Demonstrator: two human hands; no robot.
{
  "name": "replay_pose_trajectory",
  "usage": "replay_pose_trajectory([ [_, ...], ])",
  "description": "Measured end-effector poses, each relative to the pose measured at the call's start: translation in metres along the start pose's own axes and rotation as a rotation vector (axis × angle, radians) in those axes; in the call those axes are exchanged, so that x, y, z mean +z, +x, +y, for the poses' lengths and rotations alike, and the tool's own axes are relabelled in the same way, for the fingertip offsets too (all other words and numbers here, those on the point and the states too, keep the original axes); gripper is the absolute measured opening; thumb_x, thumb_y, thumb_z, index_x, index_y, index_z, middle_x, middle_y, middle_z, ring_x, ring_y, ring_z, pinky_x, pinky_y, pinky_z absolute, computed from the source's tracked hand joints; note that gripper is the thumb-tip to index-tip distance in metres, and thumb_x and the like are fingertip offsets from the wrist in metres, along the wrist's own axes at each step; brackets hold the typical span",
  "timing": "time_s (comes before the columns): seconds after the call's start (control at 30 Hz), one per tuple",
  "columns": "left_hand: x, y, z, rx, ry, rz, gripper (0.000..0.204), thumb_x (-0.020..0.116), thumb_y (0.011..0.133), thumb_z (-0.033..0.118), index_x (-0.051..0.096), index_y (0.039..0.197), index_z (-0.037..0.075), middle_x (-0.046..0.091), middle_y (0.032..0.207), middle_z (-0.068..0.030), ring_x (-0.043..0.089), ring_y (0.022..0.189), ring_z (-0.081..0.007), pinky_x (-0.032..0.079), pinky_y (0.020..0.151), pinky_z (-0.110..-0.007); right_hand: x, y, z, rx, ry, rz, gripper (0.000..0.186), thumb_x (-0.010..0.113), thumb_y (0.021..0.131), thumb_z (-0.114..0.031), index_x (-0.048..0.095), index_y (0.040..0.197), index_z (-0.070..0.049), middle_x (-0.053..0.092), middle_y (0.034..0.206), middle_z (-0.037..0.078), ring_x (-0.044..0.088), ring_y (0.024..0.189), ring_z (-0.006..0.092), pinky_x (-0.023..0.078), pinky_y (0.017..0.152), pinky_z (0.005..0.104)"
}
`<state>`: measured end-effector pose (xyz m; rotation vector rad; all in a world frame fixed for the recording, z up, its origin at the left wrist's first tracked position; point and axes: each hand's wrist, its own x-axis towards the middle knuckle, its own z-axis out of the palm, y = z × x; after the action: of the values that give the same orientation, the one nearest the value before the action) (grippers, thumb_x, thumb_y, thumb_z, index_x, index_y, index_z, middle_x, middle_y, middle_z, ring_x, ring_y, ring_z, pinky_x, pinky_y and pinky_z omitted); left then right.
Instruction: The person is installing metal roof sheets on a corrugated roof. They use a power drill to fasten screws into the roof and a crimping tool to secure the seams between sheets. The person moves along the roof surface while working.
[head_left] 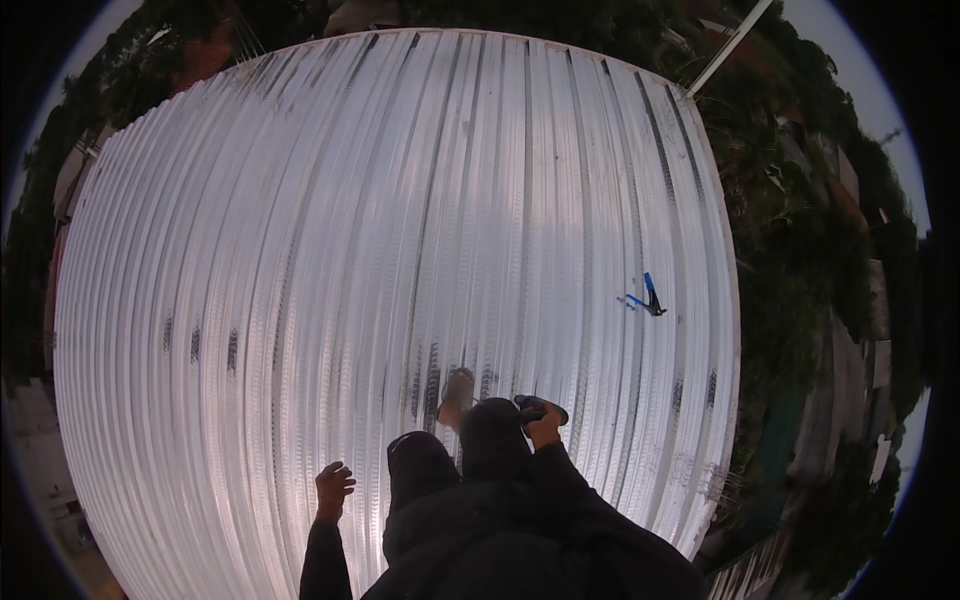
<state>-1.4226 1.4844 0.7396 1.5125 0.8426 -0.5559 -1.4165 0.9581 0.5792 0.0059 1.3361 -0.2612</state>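
Above the pale, ribbed metal roof sheeting (350, 230), my left hand (335, 486) hangs out to the left with its fingers loosely bent and apart, holding nothing. My right hand (545, 428) is beside my right knee, its fingers closed on a dark, flat object with a rounded end (556, 409). That object's exact kind is too small to make out. A foot (456, 398) shows on the sheeting between my dark-clothed knees. To the right, apart from both hands, lies a blue-and-black hand tool (650, 298) with two splayed handles.
Roof edges run along the far side and the right (738, 300), with trees (800, 230) and lower buildings beyond. A pale pole (730, 48) rises by the far right corner. Raised ribs and dark seams cross the sheeting lengthwise.
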Motion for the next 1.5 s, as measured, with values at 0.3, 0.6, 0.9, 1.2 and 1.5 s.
replay_pose_trajectory([
  [0.3,0.074,0.083,0.046,-0.106,0.414,-0.202,0.017,0.066,0.091,0.023,0.063,0.102,0.01,0.065,0.09,-0.006,0.066,0.074,-0.0206,0.054,0.064,-0.037,0.134,0.035,-0.062,-0.133,-0.04,-0.036,0.023,0.063,0.098,-0.035,0.059,0.106,-0.013,0.056,0.101,0.01,0.056,0.088,0.0274,0.051,0.082,0.0455],
  [0.6,0.161,0.221,0.259,-0.295,0.203,0.109,0.03,0.067,0.091,0.026,0.064,0.114,0.007,0.066,0.094,-0.0092,0.068,0.077,-0.0239,0.054,0.067,-0.041,0.25,0.089,-0.125,-0.212,-0.274,-0.01,0.042,0.051,0.101,-0.042,0.06,0.123,-0.008,0.058,0.097,0.011,0.053,0.082,0.0245,0.05,0.072,0.0458],
  [0.9,0.383,0.397,0.579,-0.04,0.526,-0.079,0.041,0.068,0.094,0.024,0.061,0.127,0.0,0.069,0.098,-0.0092,0.07,0.083,-0.0205,0.055,0.071,-0.035,0.393,0.171,-0.204,-0.606,-0.519,-0.093,0.042,0.064,0.089,-0.01,0.062,0.129,0.004,0.066,0.119,0.014,0.064,0.09,0.0218,0.054,0.064,0.0344],
  [1.2,0.615,0.513,0.752,0.148,0.513,-0.268,0.034,0.066,0.094,0.026,0.067,0.114,-0.001,0.07,0.097,-0.0077,0.068,0.083,-0.0162,0.054,0.07,-0.03,0.597,0.259,-0.294,-0.265,0.016,0.079,0.055,0.06,0.097,-0.046,0.052,0.136,-0.008,0.055,0.117,0.015,0.056,0.092,0.0284,0.051,0.075,0.0451],
  [1.5,0.758,0.586,0.712,0.341,1.058,-0.257,0.032,0.064,0.092,0.026,0.075,0.098,-0.004,0.074,0.09,-0.0166,0.073,0.08,-0.0231,0.058,0.074,-0.037,0.818,0.346,-0.354,-0.084,0.031,0.1,0.031,0.058,0.102,-0.044,0.062,0.116,-0.017,0.06,0.094,0.008,0.055,0.082,0.0194,0.051,0.078,0.0403],
])
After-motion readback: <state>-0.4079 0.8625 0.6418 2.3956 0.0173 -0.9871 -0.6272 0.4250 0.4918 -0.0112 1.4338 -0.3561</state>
